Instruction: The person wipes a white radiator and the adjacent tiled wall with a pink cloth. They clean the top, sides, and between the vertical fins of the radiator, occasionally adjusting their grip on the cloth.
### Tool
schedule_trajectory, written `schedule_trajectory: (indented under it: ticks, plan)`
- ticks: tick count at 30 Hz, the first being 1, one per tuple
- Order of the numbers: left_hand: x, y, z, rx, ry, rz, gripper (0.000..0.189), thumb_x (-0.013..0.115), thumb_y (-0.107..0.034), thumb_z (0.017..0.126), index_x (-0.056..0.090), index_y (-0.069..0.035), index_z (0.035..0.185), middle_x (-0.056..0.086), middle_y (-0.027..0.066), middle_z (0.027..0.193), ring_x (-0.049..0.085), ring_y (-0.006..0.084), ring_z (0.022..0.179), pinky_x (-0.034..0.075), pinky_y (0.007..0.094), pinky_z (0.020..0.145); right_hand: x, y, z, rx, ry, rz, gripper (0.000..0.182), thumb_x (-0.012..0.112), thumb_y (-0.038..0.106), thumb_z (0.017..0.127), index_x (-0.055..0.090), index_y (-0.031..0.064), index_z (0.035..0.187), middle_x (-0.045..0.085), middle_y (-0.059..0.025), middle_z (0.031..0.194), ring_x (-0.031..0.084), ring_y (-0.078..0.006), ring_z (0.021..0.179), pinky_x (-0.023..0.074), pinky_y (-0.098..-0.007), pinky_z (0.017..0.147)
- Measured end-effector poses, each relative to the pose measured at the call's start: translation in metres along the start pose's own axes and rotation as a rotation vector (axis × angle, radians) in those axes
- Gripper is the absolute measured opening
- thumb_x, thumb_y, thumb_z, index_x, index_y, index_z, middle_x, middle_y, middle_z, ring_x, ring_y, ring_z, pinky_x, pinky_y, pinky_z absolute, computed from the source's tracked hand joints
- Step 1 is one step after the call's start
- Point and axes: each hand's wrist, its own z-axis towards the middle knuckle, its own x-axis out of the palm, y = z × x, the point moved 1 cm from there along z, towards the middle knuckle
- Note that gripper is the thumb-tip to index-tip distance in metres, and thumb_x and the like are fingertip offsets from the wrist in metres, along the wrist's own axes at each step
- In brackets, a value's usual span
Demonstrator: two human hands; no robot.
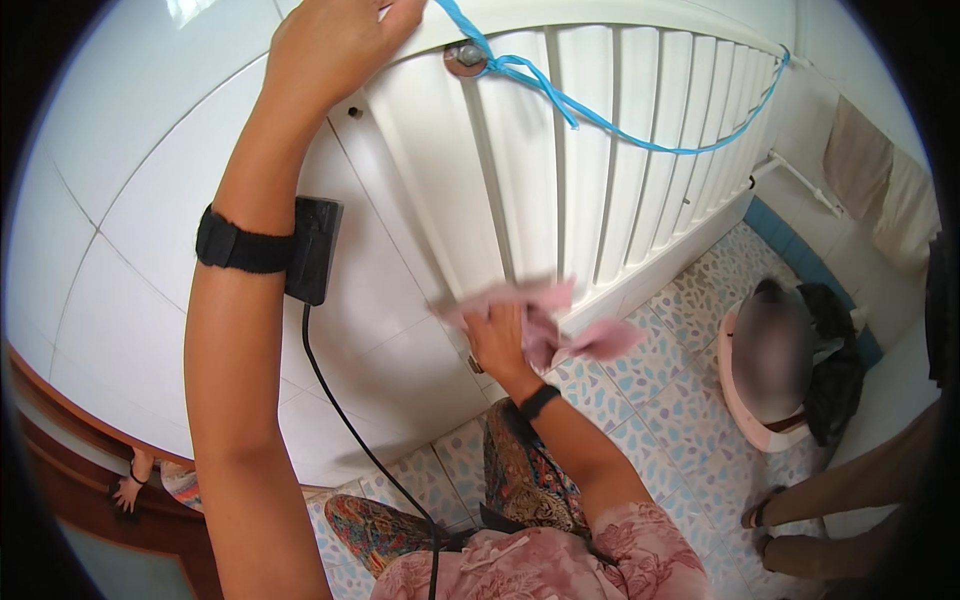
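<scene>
My right hand point(495, 341) holds a pink cloth point(544, 330) against the lower end of a white ribbed radiator point(525, 157). The cloth is bunched and blurred, with one corner trailing off to the right. At the top edge of the view my left hand point(330, 45) reaches up to the radiator's upper rim. Its fingertips are cut off, so their grip is hidden. Beside that hand a blue plastic cord point(622, 139) is knotted near a metal plug point(469, 56) and sags across the radiator's front to its far end.
A black device point(313, 251) is strapped to my left forearm, its cable hanging down to my body. On the patterned tile floor point(637, 390) stands a pink tub point(726, 375) with dark cloth. A person's legs point(840, 480) are at right, another person's hand point(129, 491) at left.
</scene>
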Motion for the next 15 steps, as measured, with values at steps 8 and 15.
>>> schedule_trajectory:
  ticks: [8,15]
  plan:
    - [0.015,0.034,0.002,0.137,-0.138,0.031,0.039,0.047,-0.042,0.084,0.067,-0.01,0.092,0.063,0.0136,0.071,0.059,0.0291,0.065,0.046,0.0341,0.062,-0.021,-0.012,0.127,-0.069,-0.02,0.316,0.059,0.047,0.002,0.072,0.032,-0.0033,0.13,0.017,-0.0309,0.138,0.023,-0.0447,0.126,0.0264,-0.0374,0.103]
    - [0.013,0.026,-0.001,0.145,-0.176,0.021,0.039,0.046,-0.041,0.084,0.067,-0.009,0.091,0.063,0.0143,0.072,0.059,0.0294,0.065,0.046,0.0337,0.063,-0.049,-0.045,0.136,-0.042,-0.382,-0.01,0.052,0.053,0.018,0.078,0.041,-0.0047,0.123,0.03,-0.0278,0.133,0.026,-0.0464,0.122,0.0224,-0.0479,0.103]
